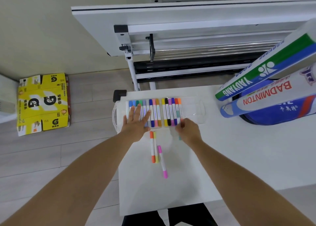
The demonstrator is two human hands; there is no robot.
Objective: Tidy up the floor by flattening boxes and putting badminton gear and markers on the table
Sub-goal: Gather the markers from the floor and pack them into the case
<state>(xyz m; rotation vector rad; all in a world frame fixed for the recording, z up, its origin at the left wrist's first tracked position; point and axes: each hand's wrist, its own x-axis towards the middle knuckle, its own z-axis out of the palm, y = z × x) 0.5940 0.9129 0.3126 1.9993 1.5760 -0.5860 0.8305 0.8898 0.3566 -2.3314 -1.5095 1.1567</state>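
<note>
Our left hand (pixel 136 121) lay flat, fingers straight and spread, pressing on the left row of felt-tip markers (pixel 154 113) in the clear plastic marker case (pixel 196 109). Our right hand (pixel 188 131) sat at the near edge of the case's right row, fingers curled narrow round what looked like a teal marker (pixel 179 138); only its tip showed under the palm. Between the two hands and just nearer to us, three slim loose markers rested on the smooth white table (pixel 239 157): an orange marker (pixel 152 147) touching a yellow marker (pixel 156 148), and a pink marker (pixel 162 160) slanting beside them. Well right of the right hand, a glossy green-and-blue YAOYANG shuttlecock tube (pixel 266 68) leaned across a white BADMINTON tube (pixel 266 95), both over a blue fabric bag (pixel 273 118). Far left of the left hand, a yellow cardboard box (pixel 42 102) lay flattened on the pale plank floor (pixel 51 148).
</note>
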